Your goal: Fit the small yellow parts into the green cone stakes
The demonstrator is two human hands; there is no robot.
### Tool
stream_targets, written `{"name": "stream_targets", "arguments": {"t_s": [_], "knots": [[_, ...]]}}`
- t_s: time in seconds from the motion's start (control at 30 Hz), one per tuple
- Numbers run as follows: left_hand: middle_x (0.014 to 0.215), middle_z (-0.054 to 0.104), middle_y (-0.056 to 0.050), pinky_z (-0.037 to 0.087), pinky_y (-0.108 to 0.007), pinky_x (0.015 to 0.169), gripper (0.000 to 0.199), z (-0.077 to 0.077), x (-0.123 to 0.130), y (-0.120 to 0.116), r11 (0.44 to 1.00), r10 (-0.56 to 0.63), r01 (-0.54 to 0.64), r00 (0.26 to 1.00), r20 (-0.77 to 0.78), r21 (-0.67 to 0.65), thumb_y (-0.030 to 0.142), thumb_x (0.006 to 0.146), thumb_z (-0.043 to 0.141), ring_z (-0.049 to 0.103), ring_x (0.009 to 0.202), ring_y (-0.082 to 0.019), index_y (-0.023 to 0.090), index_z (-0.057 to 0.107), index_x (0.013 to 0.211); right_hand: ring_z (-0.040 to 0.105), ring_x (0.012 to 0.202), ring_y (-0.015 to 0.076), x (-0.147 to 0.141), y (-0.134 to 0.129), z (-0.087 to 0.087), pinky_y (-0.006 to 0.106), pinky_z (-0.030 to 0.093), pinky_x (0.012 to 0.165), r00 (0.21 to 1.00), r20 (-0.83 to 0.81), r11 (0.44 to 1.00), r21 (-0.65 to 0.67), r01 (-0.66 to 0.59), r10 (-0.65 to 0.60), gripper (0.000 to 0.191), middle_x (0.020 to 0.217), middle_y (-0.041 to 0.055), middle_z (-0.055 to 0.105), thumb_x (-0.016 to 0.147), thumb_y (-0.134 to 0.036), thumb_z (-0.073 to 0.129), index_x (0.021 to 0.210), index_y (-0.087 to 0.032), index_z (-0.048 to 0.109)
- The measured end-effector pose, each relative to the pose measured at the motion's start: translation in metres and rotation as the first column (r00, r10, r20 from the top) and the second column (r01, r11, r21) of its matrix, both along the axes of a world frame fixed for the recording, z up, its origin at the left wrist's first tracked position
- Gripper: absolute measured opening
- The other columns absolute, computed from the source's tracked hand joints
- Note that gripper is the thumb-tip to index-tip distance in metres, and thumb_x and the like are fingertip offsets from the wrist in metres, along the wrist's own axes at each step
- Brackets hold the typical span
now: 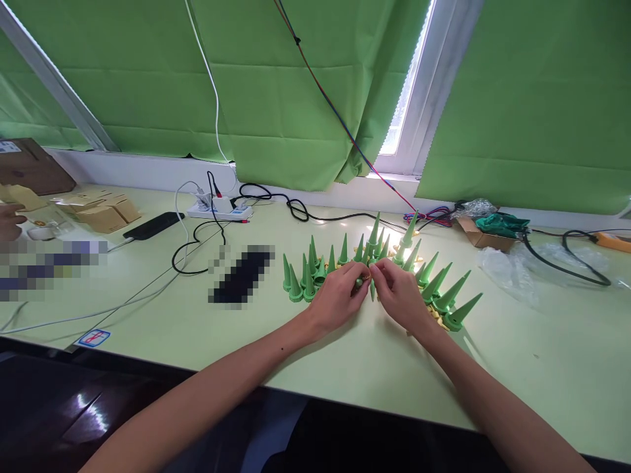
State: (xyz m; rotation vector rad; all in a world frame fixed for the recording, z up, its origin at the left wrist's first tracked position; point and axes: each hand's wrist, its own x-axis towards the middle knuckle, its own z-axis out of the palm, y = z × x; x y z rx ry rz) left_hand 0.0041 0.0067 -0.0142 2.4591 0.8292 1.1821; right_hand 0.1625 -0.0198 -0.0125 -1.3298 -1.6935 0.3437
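My left hand (339,292) and my right hand (401,294) meet above the table, fingertips nearly touching. The left fingers are pinched round a green cone (373,291), whose narrow tip shows pointing down between the hands; its base is mostly hidden by the fingers. My right thumb and forefinger press together at the same spot, and what they pinch is too small to tell. Around and behind both hands, several green cones (294,286) stand upright on round bases, while others (452,292) at the right lean over. Small yellow pieces (438,316) lie among them.
The pale table (315,368) has its front edge before me. A power strip (219,210) with cables stands at the back. A small cardboard box (486,235) and plastic bags (510,272) lie right; black phone-like slab (154,225) left. Another person's hand (10,222) shows far left.
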Motion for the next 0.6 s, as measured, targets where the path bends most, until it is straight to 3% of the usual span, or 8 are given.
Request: {"name": "stream_targets", "arguments": {"t_s": [0.6], "knots": [[0.084,0.063,-0.001,0.045,-0.023,0.062,0.006,0.0001,0.0002,-0.0013,1.000,-0.004,0.004,0.999,-0.047,0.004,0.015,0.091,0.052,0.057,0.072,-0.012,0.018,0.057,0.091,0.037,0.047,0.0117,0.0023,0.0013,0.0001,0.027,0.030,0.050,0.998,0.057,1.000,0.029,0.009,-0.011,0.036,0.051,-0.0041,0.045,0.097,-0.038,0.045,0.065,-0.022,0.041]]}}
